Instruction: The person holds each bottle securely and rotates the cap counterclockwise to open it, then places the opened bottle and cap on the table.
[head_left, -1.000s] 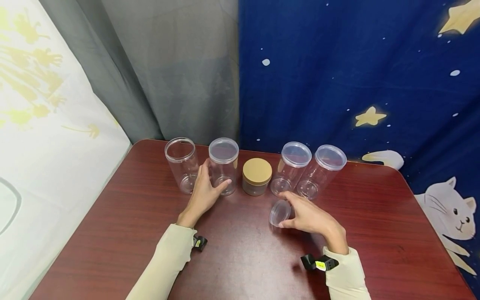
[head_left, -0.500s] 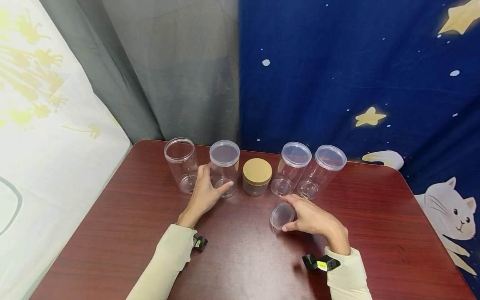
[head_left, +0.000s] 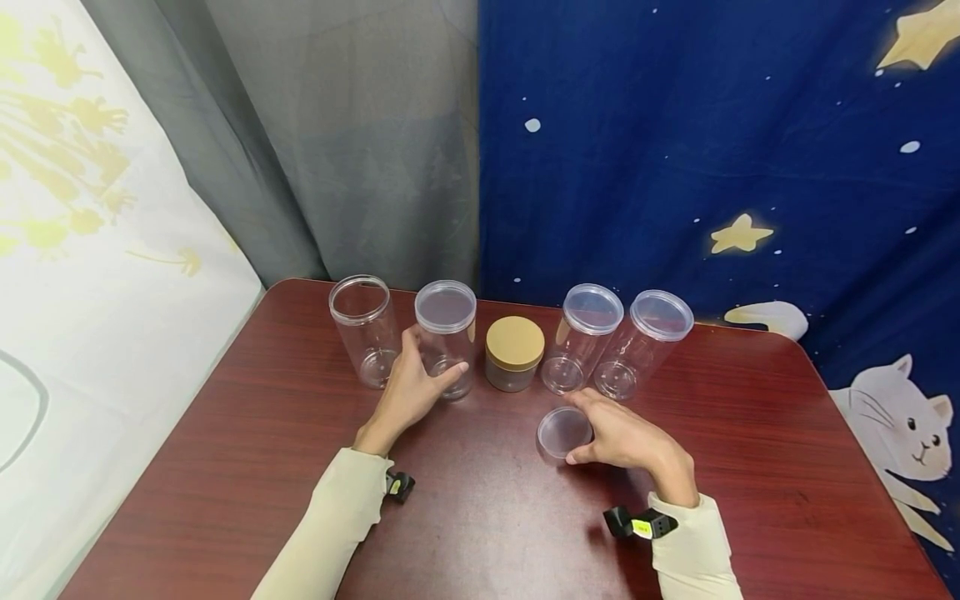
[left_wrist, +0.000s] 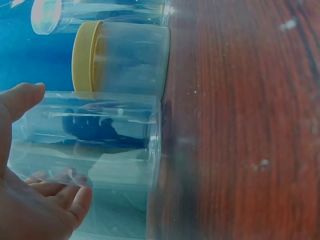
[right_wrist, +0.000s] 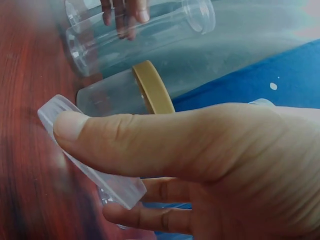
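My left hand (head_left: 408, 390) holds a tall clear plastic jar (head_left: 446, 329) with a translucent lid, fingers on its left side and thumb across the front. In the left wrist view this jar (left_wrist: 105, 130) lies between thumb and fingers. Lower right of it, my right hand (head_left: 628, 432) pinches a round clear lid (head_left: 564, 433) by its edge, slightly above the table. The right wrist view shows the thumb on the near side of that lid (right_wrist: 95, 162) and fingers at its far edge. Left of the held jar stands a lidless clear jar (head_left: 366, 342).
A short jar with a gold lid (head_left: 514, 343) stands between the hands, at the back. Two tall lidded jars, one (head_left: 588, 321) beside the other (head_left: 654, 333), stand close behind my right hand. Curtains (head_left: 360, 150) hang along the table's (head_left: 465, 517) back edge.
The lid in my right hand has tipped from a steep tilt to nearly flat and dropped slightly. The jar in my left hand has shifted a little toward me.
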